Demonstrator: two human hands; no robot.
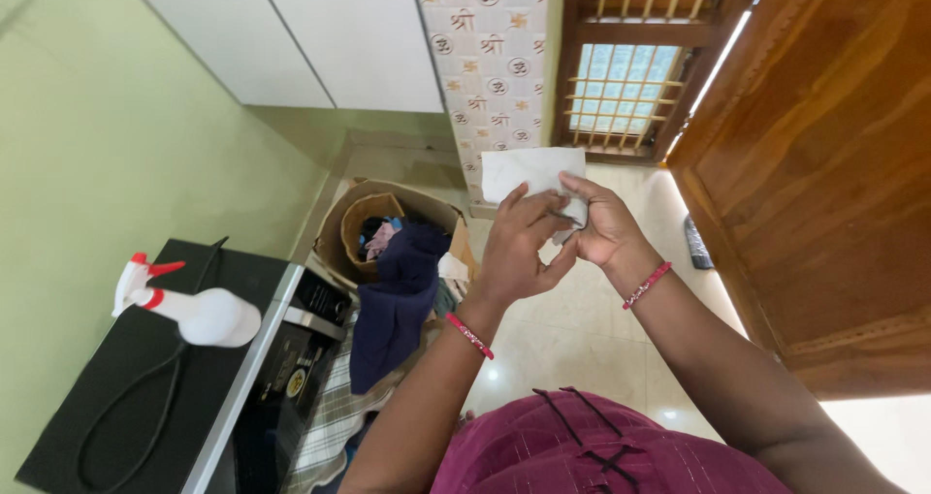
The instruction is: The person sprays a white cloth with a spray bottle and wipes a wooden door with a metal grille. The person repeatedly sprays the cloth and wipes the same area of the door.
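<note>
Both my hands are raised in front of me and hold one white paper tissue. My left hand pinches its lower edge with the fingertips. My right hand grips the same edge from the right side, fingers curled over it. The tissue stands up above my fingers, partly unfolded. Each wrist wears a red beaded bracelet. My maroon garment fills the bottom of the view.
A white spray bottle with a red trigger lies on a black appliance at the left, beside a black cable. A cardboard box of clothes stands on the floor, dark blue cloth hanging out. A wooden door is at the right.
</note>
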